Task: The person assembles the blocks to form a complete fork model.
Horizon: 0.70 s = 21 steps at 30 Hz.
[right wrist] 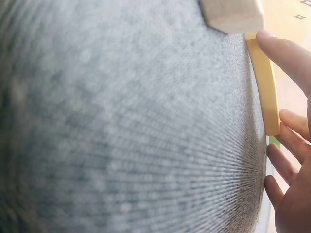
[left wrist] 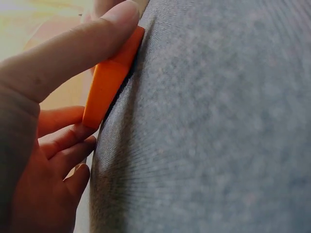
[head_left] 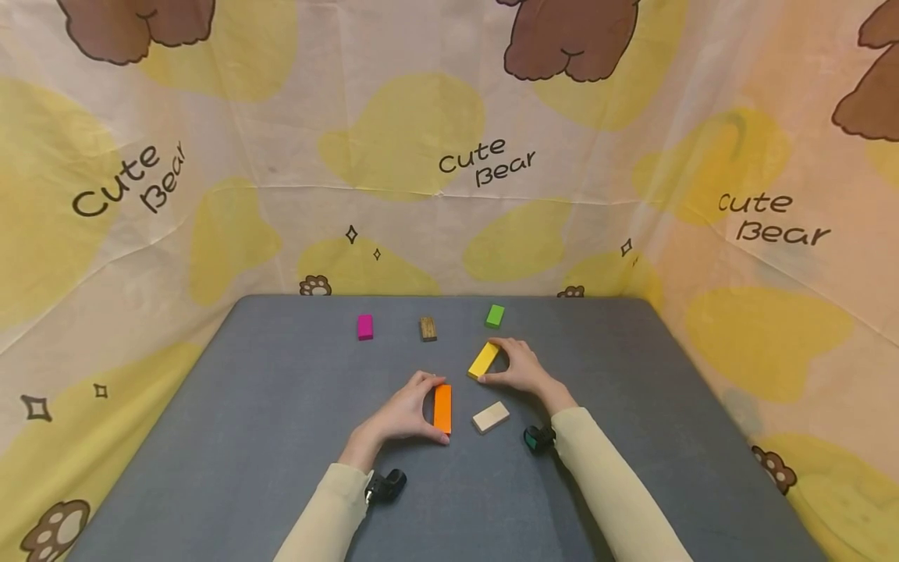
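My left hand [head_left: 403,410] grips an orange block [head_left: 442,409] by its two ends, thumb at the near end and fingers at the far one. In the left wrist view the orange block [left wrist: 104,87] lies low at the cloth surface. Further right and farther back, my right hand [head_left: 520,367] pinches a yellow block [head_left: 483,361] the same way, end to end, with the block slanted. The right wrist view shows the yellow block [right wrist: 265,85] between thumb and fingers, close to the cloth. A pale wooden block [head_left: 490,417] lies between the hands, nearer me than the yellow one.
Toward the back of the grey table [head_left: 281,437] lie a magenta block [head_left: 365,327], a brown wood-grained block [head_left: 428,329] and a green block [head_left: 495,316]. A printed cloth [head_left: 400,133] hangs behind the table and along both sides.
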Motion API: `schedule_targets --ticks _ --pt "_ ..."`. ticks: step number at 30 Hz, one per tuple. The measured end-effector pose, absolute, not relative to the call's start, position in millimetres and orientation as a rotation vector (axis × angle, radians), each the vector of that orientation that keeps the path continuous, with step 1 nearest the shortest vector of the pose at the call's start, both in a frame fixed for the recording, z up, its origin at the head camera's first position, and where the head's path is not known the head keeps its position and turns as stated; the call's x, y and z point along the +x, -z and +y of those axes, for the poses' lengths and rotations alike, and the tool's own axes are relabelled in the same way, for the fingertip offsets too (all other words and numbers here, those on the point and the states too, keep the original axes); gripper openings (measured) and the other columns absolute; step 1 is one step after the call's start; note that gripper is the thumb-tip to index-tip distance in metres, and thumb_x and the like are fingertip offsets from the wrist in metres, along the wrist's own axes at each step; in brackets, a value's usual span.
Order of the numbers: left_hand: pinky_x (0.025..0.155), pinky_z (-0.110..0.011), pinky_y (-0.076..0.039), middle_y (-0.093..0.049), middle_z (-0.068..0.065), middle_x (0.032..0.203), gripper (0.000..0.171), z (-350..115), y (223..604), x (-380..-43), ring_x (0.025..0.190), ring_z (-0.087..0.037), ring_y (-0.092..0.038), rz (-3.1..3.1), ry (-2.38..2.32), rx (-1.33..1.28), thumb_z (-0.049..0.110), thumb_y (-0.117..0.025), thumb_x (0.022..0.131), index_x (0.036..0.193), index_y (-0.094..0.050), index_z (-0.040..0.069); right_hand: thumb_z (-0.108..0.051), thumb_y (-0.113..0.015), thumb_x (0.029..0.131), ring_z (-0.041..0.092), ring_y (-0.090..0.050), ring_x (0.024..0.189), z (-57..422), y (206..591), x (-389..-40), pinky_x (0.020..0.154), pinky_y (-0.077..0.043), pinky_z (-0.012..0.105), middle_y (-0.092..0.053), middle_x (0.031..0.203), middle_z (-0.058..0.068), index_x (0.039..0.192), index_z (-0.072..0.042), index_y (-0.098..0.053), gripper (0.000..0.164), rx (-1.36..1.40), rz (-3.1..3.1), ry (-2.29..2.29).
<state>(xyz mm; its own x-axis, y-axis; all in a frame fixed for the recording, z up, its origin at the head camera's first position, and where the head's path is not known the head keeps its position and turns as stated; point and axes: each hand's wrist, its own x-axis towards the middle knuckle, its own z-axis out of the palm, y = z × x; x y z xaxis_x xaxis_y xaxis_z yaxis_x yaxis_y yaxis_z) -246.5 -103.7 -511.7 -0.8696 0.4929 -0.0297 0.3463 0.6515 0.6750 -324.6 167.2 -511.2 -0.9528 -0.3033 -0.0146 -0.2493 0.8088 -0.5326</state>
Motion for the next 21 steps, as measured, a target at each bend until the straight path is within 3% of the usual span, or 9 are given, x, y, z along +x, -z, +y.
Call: schedule_targets --ticks 21 --pt "0.107 -0.047 -0.046 -0.045 -0.007 0.136 0.104 -102.8 509.1 -244.1 0.121 -0.022 -0.052 2.672 -1.022 0.644 0.052 -0.087 0.061 0.146 -0.041 0.015 -0.056 -0.076 0.073 0.031 -0.038 0.137 168.1 512.4 -325.3 0.114 -0.034 0.056 -0.046 0.148 0.008 0.146 -0.018 -0.041 0.090 -0.436 2.896 0.836"
